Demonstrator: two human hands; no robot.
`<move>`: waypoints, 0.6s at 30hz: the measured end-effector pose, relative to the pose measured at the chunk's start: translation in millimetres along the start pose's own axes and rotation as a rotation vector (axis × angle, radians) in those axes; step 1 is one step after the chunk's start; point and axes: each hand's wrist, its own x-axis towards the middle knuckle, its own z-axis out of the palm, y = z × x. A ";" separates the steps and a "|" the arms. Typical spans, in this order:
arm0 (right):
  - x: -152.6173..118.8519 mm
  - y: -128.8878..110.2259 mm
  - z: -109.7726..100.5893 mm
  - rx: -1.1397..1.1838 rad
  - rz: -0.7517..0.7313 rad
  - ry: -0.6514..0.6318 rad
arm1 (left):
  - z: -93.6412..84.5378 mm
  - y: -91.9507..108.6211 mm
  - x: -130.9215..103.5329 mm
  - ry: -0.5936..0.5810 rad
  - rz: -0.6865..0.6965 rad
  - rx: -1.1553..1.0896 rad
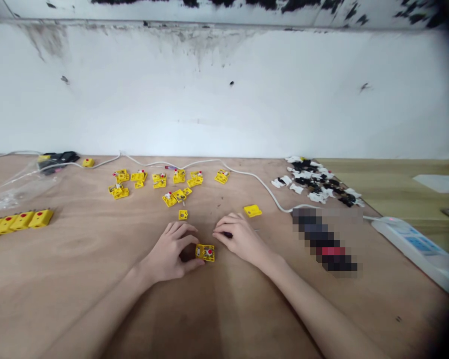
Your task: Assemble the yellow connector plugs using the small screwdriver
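Head view: right fingers (223, 228) partly hide a small dark piece (228, 235).

Two bare hands: one left hand (165, 255), one right hand (245, 240). One open yellow plastic box (205, 253) in the former, one small black piece (228, 235) in the latter. Four closed yellow plastic boxes with red spots (41, 219) within view. One flat yellow plastic cover (252, 211). At least eight open yellow plastic casings (159, 182), overlapping. One heap of small black and white parts (316, 182), too tangled for counting.
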 end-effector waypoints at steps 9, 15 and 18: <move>-8.6 2.8 -1.3 0.141 0.046 0.032 | -1.4 -1.1 -0.6 -0.016 -0.006 -0.002; -12.5 8.6 1.1 0.186 0.056 0.017 | -1.4 -2.8 0.1 -0.025 -0.015 -0.009; -14.3 8.8 -2.4 0.206 0.050 0.031 | -2.3 -2.3 0.5 -0.025 -0.016 -0.011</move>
